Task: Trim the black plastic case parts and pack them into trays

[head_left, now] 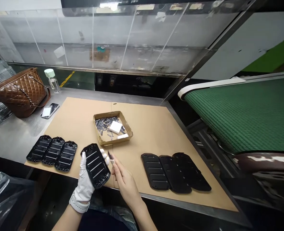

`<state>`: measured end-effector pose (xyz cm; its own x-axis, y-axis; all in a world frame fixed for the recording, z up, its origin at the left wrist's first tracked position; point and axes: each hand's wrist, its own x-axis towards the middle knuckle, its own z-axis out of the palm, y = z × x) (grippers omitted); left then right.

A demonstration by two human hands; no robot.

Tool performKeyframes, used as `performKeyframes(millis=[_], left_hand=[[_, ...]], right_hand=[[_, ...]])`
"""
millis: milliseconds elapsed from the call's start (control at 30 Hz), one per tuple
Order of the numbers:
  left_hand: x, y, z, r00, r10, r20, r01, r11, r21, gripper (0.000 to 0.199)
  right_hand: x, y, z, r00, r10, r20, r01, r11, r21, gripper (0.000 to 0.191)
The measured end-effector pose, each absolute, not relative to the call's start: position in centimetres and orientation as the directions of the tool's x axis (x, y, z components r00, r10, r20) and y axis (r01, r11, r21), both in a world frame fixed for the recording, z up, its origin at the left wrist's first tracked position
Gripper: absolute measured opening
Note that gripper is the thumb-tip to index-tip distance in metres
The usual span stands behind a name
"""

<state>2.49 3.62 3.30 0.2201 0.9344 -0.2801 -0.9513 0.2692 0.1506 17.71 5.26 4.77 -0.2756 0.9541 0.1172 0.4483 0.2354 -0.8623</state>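
The gloved left hand (83,179) holds a black ribbed panel (96,165) above the near edge of the surface (154,123), left of centre. Its grip is closed on the panel: thumb along the left edge, fingertips showing past the right edge. The panel's long axis runs from far left to near right; its ribbed face is turned up toward the wearer, and the ribs cross the short width.

The bare right hand (125,179) is just right of the panel. Its grip is pinched, thumb against fingers, on a small slim item (110,157) whose dark tip points far and slightly left. Contact between tip and glove cannot be determined.

Beyond the hands stands a shallow box (112,141) containing small dark pieces (103,123) and white blocks (115,127).

Three black trays (53,151) lie side by side at left, long axes running from far right to near left. At right, black panels (174,175) lie partly overlapped, long axes running from far left to near right.
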Motion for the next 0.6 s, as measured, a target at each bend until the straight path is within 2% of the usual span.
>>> performKeyframes(millis=[100,200,367,467,600], left_hand=[[3.8,2.8,3.1,0.144,0.950,-0.278,-0.962,0.200,0.185,0.053],[4.6,2.1,3.5,0.131,0.951,-0.281,-0.959,0.194,0.207,0.051],[5.2,1.8,5.1,0.103,0.979,-0.177,-0.961,0.144,0.237,0.041],[5.5,1.7,5.6,0.049,0.985,-0.164,-0.966,0.089,0.244,0.039],[5.6,1.5,5.1,0.066,0.987,-0.144,-0.975,0.094,0.203,0.044]], right_hand=[[16.6,4.2,7.3,-0.318,0.938,0.137,0.420,0.269,-0.866,0.039],[15.9,3.8,8.3,-0.267,0.940,0.212,0.426,0.312,-0.849,0.036],[15.5,3.8,8.2,-0.303,0.889,0.345,0.408,0.448,-0.796,0.044],[15.4,3.7,8.2,-0.312,0.881,0.356,0.415,0.464,-0.783,0.044],[15.4,3.6,8.3,-0.312,0.880,0.359,0.420,0.467,-0.778,0.044]])
